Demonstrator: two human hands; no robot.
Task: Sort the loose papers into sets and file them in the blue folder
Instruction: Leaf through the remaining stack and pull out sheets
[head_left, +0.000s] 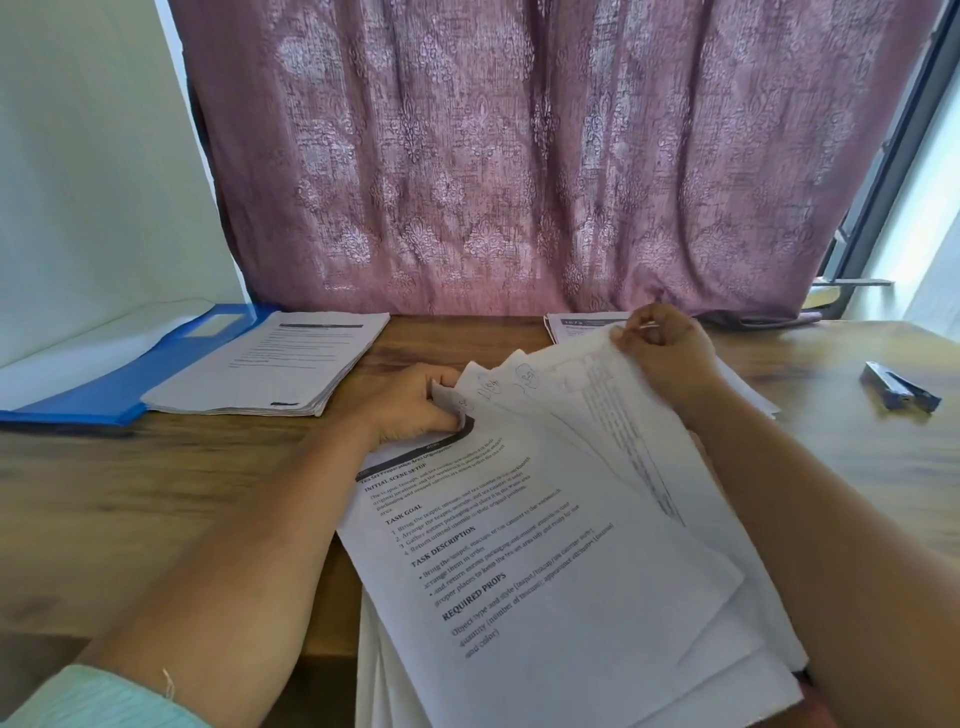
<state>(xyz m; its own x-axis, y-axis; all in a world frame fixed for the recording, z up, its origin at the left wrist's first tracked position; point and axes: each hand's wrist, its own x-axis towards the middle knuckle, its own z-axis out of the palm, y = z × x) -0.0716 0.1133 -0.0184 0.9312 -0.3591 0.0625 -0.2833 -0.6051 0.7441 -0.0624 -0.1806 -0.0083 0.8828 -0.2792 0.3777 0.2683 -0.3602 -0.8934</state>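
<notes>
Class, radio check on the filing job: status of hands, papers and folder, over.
Left hand pinching sheet corners, right hand gripping fanned loose papers. Blue folder open at left, stack on it. Nothing blocking.

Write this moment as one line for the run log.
left hand: pinches sheet corner | right hand: lifts fanned papers | blue folder: open, stack on it

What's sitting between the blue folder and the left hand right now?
A stack of printed papers, its left edge overlapping the blue folder, then bare wooden table up to the left hand. The head view shows this.
</notes>
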